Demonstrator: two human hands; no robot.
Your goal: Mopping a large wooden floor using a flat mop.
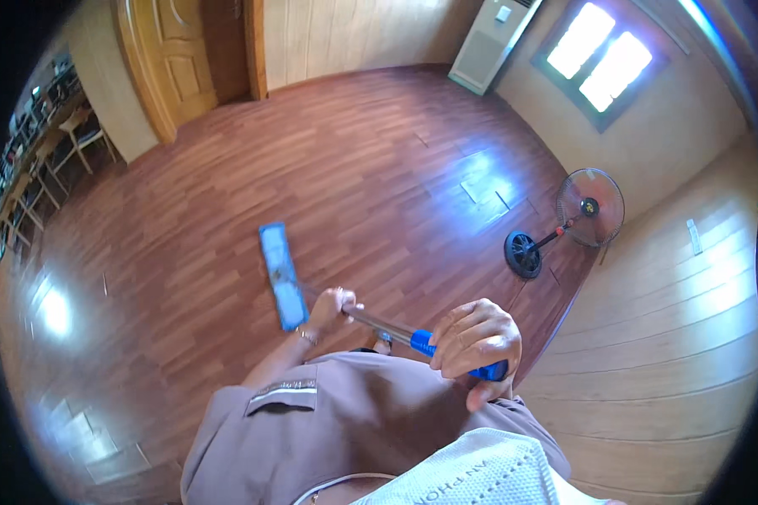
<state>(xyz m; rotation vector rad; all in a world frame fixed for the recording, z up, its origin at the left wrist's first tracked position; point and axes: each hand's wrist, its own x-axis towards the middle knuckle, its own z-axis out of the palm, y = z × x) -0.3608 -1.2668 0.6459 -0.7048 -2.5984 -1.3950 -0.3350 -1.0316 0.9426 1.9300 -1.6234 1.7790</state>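
A flat mop runs from my right side down to the floor, its metal pole slanting across my front. My left hand, with a bracelet at the wrist, is closed around the lower part of the pole. Near the pole's top end, my right hand wraps over the blue grip. The long light-blue mop head lies flat on the wood-look floor, ahead and to the left of my body. The joint between pole and head is partly blurred.
A pedestal fan stands on the right near the wall. Farther back are a tall white cabinet-like unit and a bright window. A wooden door is at the far left, with chairs along a table beyond.
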